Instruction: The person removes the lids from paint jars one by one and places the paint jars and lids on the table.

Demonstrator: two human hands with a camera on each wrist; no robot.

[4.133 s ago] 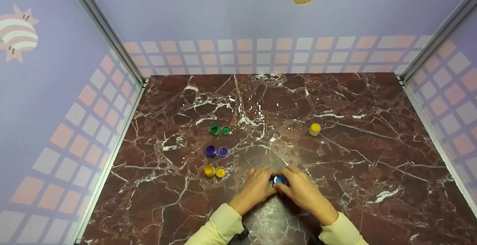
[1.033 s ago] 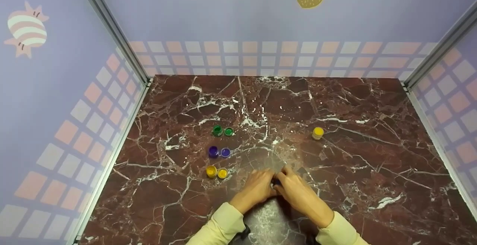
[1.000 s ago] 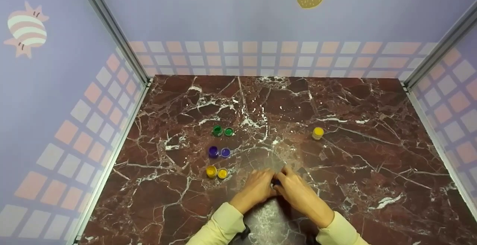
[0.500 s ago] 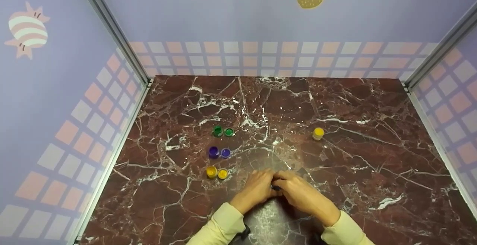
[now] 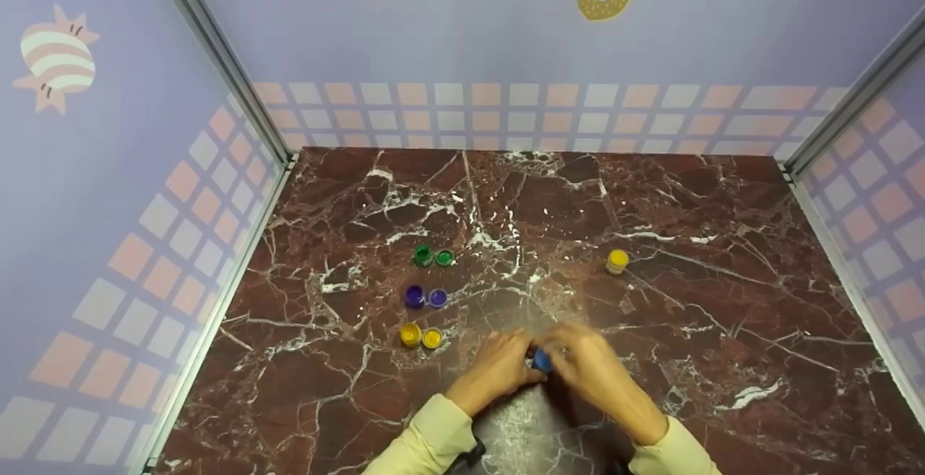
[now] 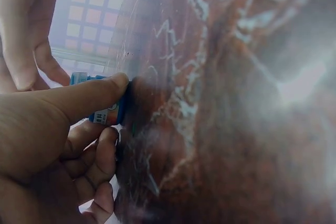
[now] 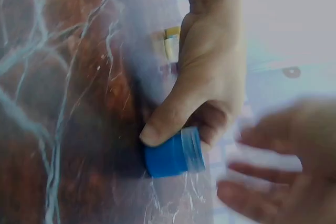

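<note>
A small blue paint jar [image 5: 542,360] stands upright on the marble-patterned table [image 5: 694,366], between the two hands. My left hand [image 5: 493,366] grips its side, the thumb against the wall of the jar, as the left wrist view also shows. A clear ridged cap [image 7: 193,149] sits at the top of the jar in the right wrist view. Just right of the jar is my right hand [image 5: 589,366]. Its blurred fingers [image 7: 257,182] are spread loosely, apart from the cap, and hold nothing.
Left of the hands stand uncapped paint jars, green [image 5: 423,256], purple [image 5: 414,296] and yellow [image 5: 410,334], with a green cap [image 5: 444,258], a purple cap [image 5: 438,298] and a yellow cap [image 5: 431,338] beside them. A capped yellow jar [image 5: 617,262] stands farther back right. Patterned panels [image 5: 470,34] border the table.
My right hand, over the top of the blue jar half a second ago, has drawn off to the right, so its blue top shows. My left hand has kept its grip.
</note>
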